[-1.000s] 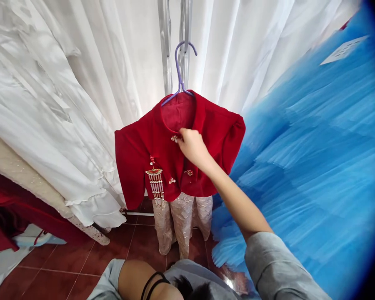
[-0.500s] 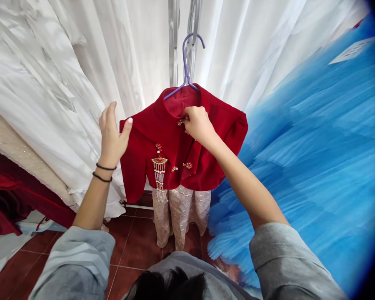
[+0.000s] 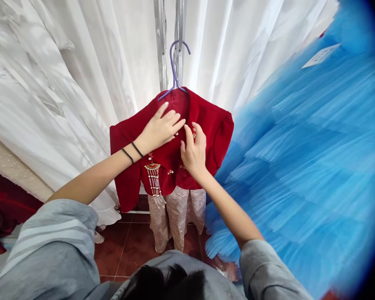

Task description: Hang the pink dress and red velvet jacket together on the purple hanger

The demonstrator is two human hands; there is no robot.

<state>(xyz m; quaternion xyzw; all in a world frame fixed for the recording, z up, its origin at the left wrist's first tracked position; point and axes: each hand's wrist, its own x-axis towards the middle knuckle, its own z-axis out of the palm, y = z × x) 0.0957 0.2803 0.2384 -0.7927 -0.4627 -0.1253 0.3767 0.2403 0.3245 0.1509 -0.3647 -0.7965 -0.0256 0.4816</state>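
Observation:
A red velvet jacket (image 3: pixel 128 141) hangs from a purple hanger (image 3: pixel 172 68), its front partly unfastened. Beaded fasteners (image 3: pixel 170 171) run down the front, and a tasselled brooch (image 3: pixel 153 168) dangles on the left side. My left hand (image 3: pixel 161 128) reaches across the jacket just below the collar, back upward and fingers spread; its thumb is partly hidden near a beaded fastener. Close beside it is my right hand (image 3: pixel 194 151), over the right front panel, with its fingers bent and apart. Whether either hand touches the cloth is hard to see.
Pale patterned trousers or skirt (image 3: pixel 178 216) hang below the jacket. A blue tulle gown (image 3: pixel 287 158) fills the right side, with white drapes (image 3: pixel 87 75) behind and to the left. Metal rack posts (image 3: pixel 161 41) stand behind the hanger. The floor (image 3: pixel 137 246) is red tile.
My left hand has moved right, from beside the jacket's shoulder to its neckline. The right hand has let go of the collar fastener and moved down, its fingers spreading. The view has shifted slightly.

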